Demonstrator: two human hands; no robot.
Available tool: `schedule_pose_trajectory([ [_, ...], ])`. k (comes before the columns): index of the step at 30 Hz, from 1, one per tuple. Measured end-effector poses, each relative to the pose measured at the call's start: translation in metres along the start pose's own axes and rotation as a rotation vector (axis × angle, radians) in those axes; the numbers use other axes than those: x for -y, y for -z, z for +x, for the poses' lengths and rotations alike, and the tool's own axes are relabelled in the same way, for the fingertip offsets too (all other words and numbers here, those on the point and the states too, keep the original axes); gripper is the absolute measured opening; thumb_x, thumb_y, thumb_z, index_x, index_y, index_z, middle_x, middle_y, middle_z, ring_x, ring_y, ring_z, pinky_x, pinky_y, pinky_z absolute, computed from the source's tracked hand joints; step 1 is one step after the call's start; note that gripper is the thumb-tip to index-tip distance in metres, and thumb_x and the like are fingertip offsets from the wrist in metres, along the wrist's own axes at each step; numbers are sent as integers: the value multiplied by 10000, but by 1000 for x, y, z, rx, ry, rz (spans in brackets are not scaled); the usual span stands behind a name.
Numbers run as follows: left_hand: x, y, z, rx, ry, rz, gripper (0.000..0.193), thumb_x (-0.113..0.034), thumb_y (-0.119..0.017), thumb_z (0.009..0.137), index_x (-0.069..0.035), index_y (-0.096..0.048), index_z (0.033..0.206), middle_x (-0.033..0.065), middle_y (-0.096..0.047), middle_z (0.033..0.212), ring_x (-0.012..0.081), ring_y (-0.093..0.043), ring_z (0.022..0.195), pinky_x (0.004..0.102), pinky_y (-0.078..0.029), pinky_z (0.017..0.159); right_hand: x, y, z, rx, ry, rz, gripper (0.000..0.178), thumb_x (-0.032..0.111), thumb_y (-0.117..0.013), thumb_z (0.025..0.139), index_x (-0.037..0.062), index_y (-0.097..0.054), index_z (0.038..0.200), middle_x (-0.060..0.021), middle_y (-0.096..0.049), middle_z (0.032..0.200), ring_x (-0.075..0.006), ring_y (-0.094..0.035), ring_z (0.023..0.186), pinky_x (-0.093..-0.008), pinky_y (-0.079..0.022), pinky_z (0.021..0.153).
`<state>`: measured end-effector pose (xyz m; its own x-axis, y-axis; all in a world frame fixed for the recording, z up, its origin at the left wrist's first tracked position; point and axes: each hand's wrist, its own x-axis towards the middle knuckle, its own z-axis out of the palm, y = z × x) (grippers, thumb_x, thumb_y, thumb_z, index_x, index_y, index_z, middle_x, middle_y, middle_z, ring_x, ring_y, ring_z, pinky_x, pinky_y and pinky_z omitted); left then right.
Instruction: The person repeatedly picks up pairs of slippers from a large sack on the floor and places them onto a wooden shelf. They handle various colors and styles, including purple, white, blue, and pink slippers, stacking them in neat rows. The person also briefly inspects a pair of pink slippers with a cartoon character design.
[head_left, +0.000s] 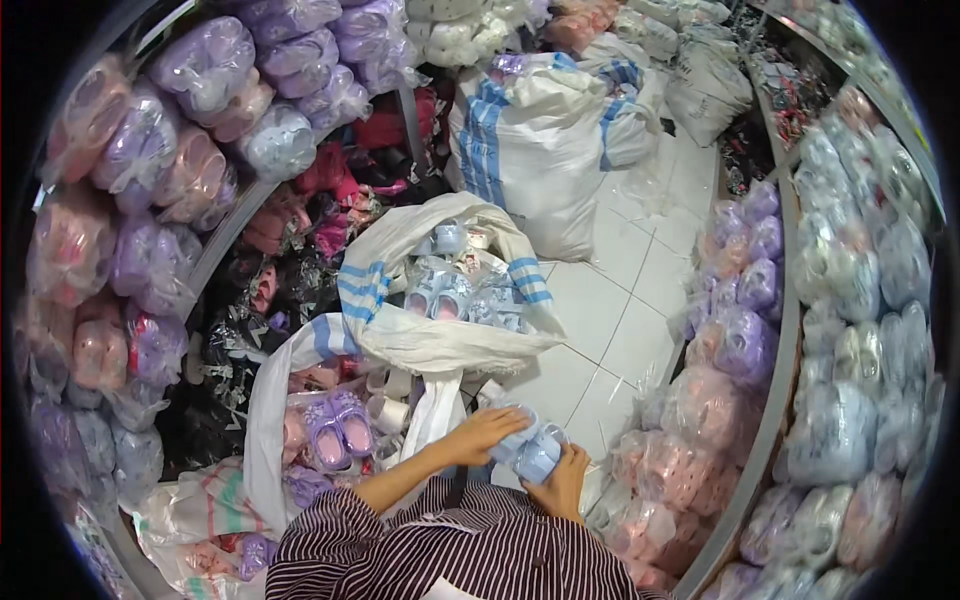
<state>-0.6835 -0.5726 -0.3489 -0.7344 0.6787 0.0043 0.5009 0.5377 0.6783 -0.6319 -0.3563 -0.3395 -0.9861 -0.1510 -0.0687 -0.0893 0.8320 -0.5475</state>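
Observation:
Close in front of my body, a pair of light blue children's clogs (540,456) is held between both hands. My left hand (482,436) is closed on the left side of the pair, its fingers reaching over the top of one clog. At the other side, my right hand (564,480) grips the near clog by its edge. Left of my hands, an open white sack (265,420) holds purple clogs (338,432) with pink insoles and other shoes. Beyond it, another open white sack (450,352) with blue stripes contains more light blue clogs (437,297).
A full white sack (535,160) stands farther back on the white tiled floor (600,315). Bagged purple and pink shoes fill the left shelf (225,240). Along the right side, wrapped pink shoes (690,465) lie below a shelf edge (775,400).

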Motion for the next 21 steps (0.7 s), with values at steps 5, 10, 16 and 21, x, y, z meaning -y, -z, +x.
schedule_pose_trajectory([
  [5, 107, 4, 46, -287, 369, 16, 834, -163, -663, 620, -26, -259, 1337, 167, -287, 1383, 308, -238, 1302, 475, -231, 1030, -24, -34, 120, -41, -25, 55, 800, 262, -780, 449, -51, -393, 1075, -206, -417, 1030, -363, -379, 994, -437, -326, 888],
  [10, 222, -25, 68, -212, 879, 25, 787, -183, -645, 655, 43, -269, 1309, 177, -321, 1360, 307, -251, 1295, 504, -247, 1009, -39, -81, 220, -142, -96, 37, 795, 279, -785, 444, -64, -395, 1046, -216, -425, 1018, -369, -378, 998, -445, -325, 892],
  [16, 268, -73, 84, -107, 611, 719, 573, -156, -500, 756, -7, -362, 1293, 163, -409, 1303, 276, -333, 1255, 467, -210, 1037, -38, -133, 312, -111, -303, 41, 893, 372, -802, 445, -97, -389, 1084, -241, -413, 1054, -380, -353, 1056, -465, -272, 948],
  [21, 269, -65, 88, 293, 771, -217, 397, -319, -557, 767, -15, -621, 1014, 210, -601, 1008, 322, -590, 933, 427, -445, 821, -24, -175, 355, -121, -463, 61, 929, 428, -806, 448, -135, -383, 1053, -253, -400, 1075, -386, -339, 1075, -472, -255, 966],
])
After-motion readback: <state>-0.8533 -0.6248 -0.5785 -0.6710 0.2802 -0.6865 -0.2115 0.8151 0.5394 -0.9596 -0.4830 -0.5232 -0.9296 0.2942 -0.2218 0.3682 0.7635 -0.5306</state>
